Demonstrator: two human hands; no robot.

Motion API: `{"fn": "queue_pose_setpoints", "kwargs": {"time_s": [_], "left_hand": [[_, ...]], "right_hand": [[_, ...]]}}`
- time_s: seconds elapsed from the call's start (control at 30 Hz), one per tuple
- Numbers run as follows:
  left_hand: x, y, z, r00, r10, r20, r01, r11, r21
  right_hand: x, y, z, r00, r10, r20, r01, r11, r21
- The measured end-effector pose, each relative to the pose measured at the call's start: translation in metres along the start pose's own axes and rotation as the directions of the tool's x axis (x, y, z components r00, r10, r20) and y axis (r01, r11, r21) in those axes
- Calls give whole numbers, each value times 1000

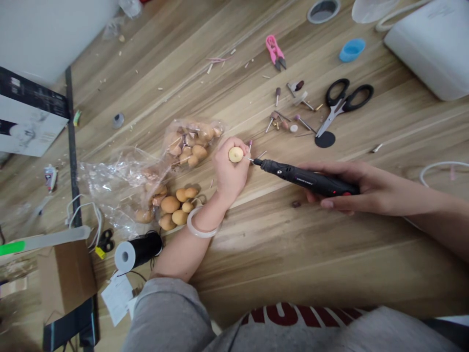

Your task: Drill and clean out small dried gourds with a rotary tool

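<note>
My left hand (230,168) is shut on a pale, round-cut tan nut (236,154), its flat face turned up. My right hand (366,189) grips a black cordless rotary tool (308,177) from the right. The tool's thin bit reaches toward the nut and almost meets it, though I cannot tell whether they touch. A translucent white bangle (201,225) circles my left wrist. Just left of that wrist lie several oval tan nuts (170,204), and more sit inside a crumpled clear plastic bag (190,144).
Several rotary bits (289,115) lie on the wooden table (293,244), near black-handled scissors (346,100) and pink thread snips (275,53). A black thread spool (139,252) and cardboard box (66,281) stand at lower left. A white plastic case (428,44) sits top right.
</note>
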State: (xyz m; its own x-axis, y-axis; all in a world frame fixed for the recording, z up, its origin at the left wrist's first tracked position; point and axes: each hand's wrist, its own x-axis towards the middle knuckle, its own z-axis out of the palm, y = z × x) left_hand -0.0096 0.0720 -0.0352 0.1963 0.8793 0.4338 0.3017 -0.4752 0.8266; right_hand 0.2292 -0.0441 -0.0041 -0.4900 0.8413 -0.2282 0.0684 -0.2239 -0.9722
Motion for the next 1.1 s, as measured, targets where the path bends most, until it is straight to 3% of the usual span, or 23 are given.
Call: {"fn": "queue_pose_setpoints", "kwargs": {"time_s": [0.37,0.57,0.73,0.97,1.1], "left_hand": [[-2,1,-2,999,38,16,-38,999,9],[-2,4,-2,1000,4,17,-4,1000,-7],[3,1,1,992,-109,67,115,988,-98],[5,-1,3,969,-249,7,248,961,-121],[9,5,3,883,-467,-52,437,856,-277]], "right_hand": [[0,-1,-1,1000,6,8,-5,1000,-22],[0,-2,0,999,40,-4,-40,999,-25],[1,-4,1,998,62,-14,-62,997,-48],[2,-5,-1,994,-30,-101,7,977,-215],[1,-3,-2,996,-51,-77,30,967,-252]]}}
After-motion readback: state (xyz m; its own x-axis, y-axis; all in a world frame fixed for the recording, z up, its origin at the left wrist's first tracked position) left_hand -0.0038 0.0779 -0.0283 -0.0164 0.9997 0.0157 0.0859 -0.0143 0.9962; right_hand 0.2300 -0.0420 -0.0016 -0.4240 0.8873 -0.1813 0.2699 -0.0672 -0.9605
